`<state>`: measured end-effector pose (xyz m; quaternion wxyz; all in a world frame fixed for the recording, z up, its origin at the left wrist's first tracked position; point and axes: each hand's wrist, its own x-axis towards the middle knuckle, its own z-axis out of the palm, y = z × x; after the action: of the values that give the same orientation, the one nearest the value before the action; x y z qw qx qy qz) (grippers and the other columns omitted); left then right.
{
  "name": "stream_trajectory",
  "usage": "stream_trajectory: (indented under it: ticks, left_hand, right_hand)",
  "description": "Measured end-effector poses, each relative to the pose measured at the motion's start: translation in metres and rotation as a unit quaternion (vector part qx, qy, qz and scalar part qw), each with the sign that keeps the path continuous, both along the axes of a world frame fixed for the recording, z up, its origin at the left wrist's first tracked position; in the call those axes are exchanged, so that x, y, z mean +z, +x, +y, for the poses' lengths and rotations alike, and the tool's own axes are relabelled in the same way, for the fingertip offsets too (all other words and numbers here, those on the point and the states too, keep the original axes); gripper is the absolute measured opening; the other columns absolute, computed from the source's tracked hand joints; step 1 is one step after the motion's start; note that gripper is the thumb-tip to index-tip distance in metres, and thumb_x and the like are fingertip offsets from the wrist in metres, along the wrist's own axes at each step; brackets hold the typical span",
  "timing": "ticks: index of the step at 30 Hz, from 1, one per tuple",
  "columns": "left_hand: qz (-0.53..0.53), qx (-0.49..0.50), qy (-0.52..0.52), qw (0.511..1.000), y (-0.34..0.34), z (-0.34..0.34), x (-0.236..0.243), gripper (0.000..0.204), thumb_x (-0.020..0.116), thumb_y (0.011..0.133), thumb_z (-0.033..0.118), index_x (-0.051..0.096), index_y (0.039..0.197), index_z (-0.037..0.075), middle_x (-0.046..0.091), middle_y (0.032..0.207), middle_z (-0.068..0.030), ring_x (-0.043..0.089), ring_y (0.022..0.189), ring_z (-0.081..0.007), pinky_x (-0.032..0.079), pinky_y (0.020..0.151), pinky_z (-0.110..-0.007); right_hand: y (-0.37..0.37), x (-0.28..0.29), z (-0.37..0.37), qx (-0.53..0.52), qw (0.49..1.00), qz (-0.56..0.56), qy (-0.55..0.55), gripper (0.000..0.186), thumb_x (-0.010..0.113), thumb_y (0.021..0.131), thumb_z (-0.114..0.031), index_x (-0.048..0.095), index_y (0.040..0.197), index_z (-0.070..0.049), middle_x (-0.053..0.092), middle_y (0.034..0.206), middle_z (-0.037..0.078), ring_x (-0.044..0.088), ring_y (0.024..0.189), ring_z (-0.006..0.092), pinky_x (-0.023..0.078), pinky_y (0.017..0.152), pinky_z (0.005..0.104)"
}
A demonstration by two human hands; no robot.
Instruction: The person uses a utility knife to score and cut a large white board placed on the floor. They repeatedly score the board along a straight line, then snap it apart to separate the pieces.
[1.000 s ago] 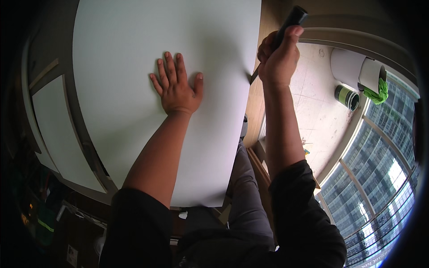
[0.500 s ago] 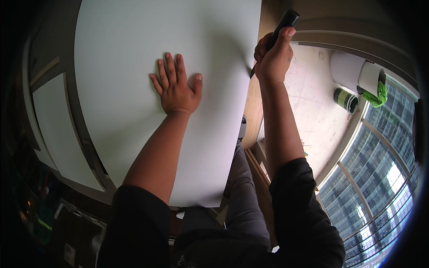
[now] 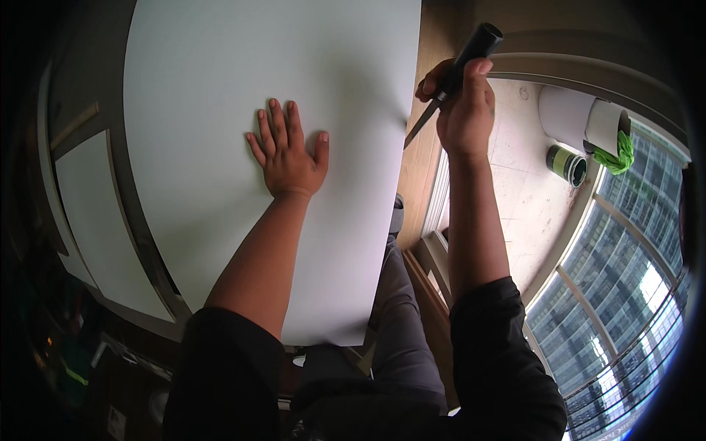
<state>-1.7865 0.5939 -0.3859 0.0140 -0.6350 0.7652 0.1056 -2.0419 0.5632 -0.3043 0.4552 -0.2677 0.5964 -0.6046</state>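
Note:
A large white panel lies flat before me. My left hand rests palm down on it, fingers spread. To the right of the panel's long edge, my right hand is closed round a black-handled file-like tool. Its thick round handle points up and away to the right. The narrow, dark metal blade slants down toward the panel's right edge, where its tip meets or passes behind that edge; I cannot tell which.
A wooden strip runs beyond the panel's right edge. On the pale floor at right lie a green-and-dark can, white rolls and a bright green bag. Tall windows stand behind a railing. Smaller white panels lie left.
My right hand has moved right and a little nearer me with the tool, and more of the blade shows. My left hand stays flat on the panel. The view has shifted slightly.

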Motion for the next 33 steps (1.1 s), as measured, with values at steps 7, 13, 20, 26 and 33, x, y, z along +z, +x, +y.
stream_trajectory:
  ticks: [7, 13, 20, 26, 33]
  left_hand:
    - [0.009, -0.004, -0.011, 1.0, -0.004, 0.0, -0.001, 0.077, 0.044, 0.099, 0.056, 0.023, 0.162, 0.015, 0.013, 0.17, -0.0085, 0.006, 0.157, -0.0289, -0.004, 0.124, -0.053]
    - [0.008, -0.004, -0.009, 1.0, -0.002, 0.0, -0.002, 0.077, 0.044, 0.099, 0.056, 0.024, 0.161, 0.015, 0.013, 0.17, -0.0089, 0.006, 0.157, -0.0294, -0.005, 0.124, -0.053]
    - [0.014, -0.006, -0.01, 1.0, -0.004, -0.002, 0.0, 0.077, 0.044, 0.099, 0.056, 0.023, 0.162, 0.015, 0.012, 0.17, -0.0088, 0.006, 0.157, -0.0292, -0.005, 0.124, -0.053]
    - [0.013, 0.0, 0.003, 1.0, -0.002, -0.001, -0.001, 0.078, 0.043, 0.1, 0.056, 0.021, 0.162, 0.016, 0.009, 0.171, -0.0074, 0.003, 0.158, -0.0285, -0.005, 0.124, -0.053]
    - [0.015, -0.003, 0.005, 1.0, -0.003, 0.0, -0.001, 0.078, 0.042, 0.1, 0.056, 0.018, 0.163, 0.017, 0.007, 0.171, -0.0069, 0.002, 0.158, -0.028, -0.006, 0.124, -0.053]
  right_hand:
    - [-0.02, 0.021, 0.031, 0.009, 0.998, -0.053, -0.032, 0.046, 0.052, 0.104, -0.05, 0.057, 0.103, -0.005, 0.052, 0.065, 0.003, 0.054, 0.065, 0.0182, 0.045, 0.065, 0.0336]
    - [0.009, 0.023, 0.008, -0.034, 0.999, 0.005, 0.038, 0.066, 0.052, 0.094, -0.072, 0.05, 0.079, -0.008, 0.043, 0.066, 0.001, 0.04, 0.054, 0.0143, 0.034, 0.052, 0.031]
    - [0.011, 0.002, -0.018, -0.071, 0.997, -0.024, 0.032, 0.079, 0.043, 0.089, -0.084, 0.049, 0.074, -0.007, 0.035, 0.055, 0.0, 0.034, 0.049, 0.0144, 0.029, 0.05, 0.0295]
    - [0.012, -0.006, -0.021, -0.1, 0.993, -0.041, 0.038, 0.077, 0.047, 0.088, -0.083, 0.045, 0.069, -0.009, 0.034, 0.054, -0.001, 0.033, 0.047, 0.0113, 0.026, 0.046, 0.0272]
    - [0.012, -0.005, -0.03, -0.11, 0.993, -0.028, 0.038, 0.08, 0.047, 0.085, -0.086, 0.043, 0.067, -0.009, 0.037, 0.055, 0.0, 0.034, 0.045, 0.0111, 0.026, 0.044, 0.0268]
